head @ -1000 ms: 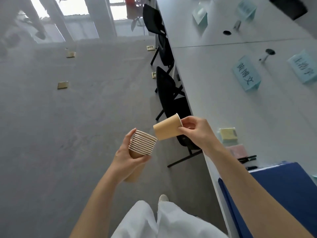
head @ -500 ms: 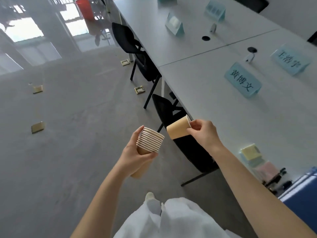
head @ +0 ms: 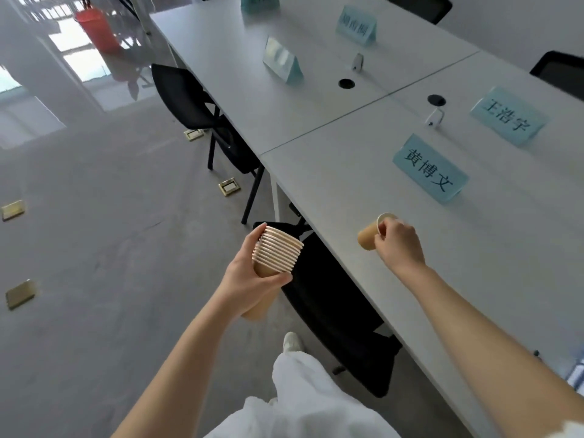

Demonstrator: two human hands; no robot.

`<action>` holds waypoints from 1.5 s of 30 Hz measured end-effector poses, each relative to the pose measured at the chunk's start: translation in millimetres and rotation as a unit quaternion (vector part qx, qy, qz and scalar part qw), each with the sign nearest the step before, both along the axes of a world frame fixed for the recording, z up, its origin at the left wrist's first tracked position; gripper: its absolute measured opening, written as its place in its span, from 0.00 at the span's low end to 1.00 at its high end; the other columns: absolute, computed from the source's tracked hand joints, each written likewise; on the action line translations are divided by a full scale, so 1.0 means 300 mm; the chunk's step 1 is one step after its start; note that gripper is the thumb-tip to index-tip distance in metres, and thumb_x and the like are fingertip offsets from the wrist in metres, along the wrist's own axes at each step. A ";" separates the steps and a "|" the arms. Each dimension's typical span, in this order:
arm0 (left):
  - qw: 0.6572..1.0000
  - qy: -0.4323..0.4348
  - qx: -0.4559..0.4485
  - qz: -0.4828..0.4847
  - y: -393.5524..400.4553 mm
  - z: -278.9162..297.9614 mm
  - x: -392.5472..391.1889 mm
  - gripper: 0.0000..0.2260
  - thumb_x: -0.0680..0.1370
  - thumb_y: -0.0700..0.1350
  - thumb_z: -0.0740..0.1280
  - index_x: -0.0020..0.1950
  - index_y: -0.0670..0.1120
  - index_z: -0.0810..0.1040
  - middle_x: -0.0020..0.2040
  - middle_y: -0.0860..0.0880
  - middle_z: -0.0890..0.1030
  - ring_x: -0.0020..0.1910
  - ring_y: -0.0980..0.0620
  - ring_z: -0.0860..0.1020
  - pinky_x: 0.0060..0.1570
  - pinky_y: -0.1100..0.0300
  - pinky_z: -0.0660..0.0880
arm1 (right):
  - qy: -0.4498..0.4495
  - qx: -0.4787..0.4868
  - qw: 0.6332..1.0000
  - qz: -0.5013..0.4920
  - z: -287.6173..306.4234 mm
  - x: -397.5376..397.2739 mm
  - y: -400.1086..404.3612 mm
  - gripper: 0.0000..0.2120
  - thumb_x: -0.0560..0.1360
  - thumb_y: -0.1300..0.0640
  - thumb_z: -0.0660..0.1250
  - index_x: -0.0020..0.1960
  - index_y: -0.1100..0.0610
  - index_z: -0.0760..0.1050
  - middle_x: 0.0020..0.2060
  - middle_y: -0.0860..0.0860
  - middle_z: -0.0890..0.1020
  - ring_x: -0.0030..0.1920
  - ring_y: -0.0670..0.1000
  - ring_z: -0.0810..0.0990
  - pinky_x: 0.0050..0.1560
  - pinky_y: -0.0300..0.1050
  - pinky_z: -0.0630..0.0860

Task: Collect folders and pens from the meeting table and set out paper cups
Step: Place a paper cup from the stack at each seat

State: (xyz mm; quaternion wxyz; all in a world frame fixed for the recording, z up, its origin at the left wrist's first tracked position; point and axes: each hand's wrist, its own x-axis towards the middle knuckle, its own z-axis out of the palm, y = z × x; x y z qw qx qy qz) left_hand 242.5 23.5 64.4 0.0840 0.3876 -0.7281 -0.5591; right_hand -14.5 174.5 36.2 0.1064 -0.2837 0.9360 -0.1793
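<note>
My left hand [head: 249, 279] grips a stack of tan paper cups [head: 275, 256] with white rims, held off the table's edge above a black chair. My right hand [head: 398, 243] pinches a single tan paper cup [head: 369, 236] by its rim, tilted on its side over the white meeting table [head: 331, 191], in front of a light blue name card [head: 428, 169]. I cannot tell whether the cup touches the tabletop. No folders or pens show clearly; a striped edge sits at the far right border.
More blue name cards [head: 508, 116] [head: 281, 60] [head: 357, 25] stand along the table, with cable holes [head: 346, 83] and small clips [head: 434, 116]. Black chairs [head: 335, 311] [head: 196, 102] are tucked along the near edge. Brass floor boxes [head: 229, 187] dot the grey floor. A red bin [head: 98, 30] stands far left.
My right hand has carried the single cup rightward from beside the stack to over the table. The view has swung along the table; the sticky notes, pens and blue folder have left the frame.
</note>
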 end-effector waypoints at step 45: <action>0.991 -0.069 -0.089 -0.072 -1.309 -0.057 -0.056 0.46 0.66 0.47 0.78 0.75 0.68 0.56 0.64 0.58 0.71 0.61 0.58 0.71 0.59 0.62 0.68 | -0.376 -0.074 0.877 0.290 0.161 0.137 -1.537 0.05 0.72 0.61 0.70 0.48 0.55 0.81 0.42 0.48 0.85 0.44 0.44 0.84 0.52 0.45 0.81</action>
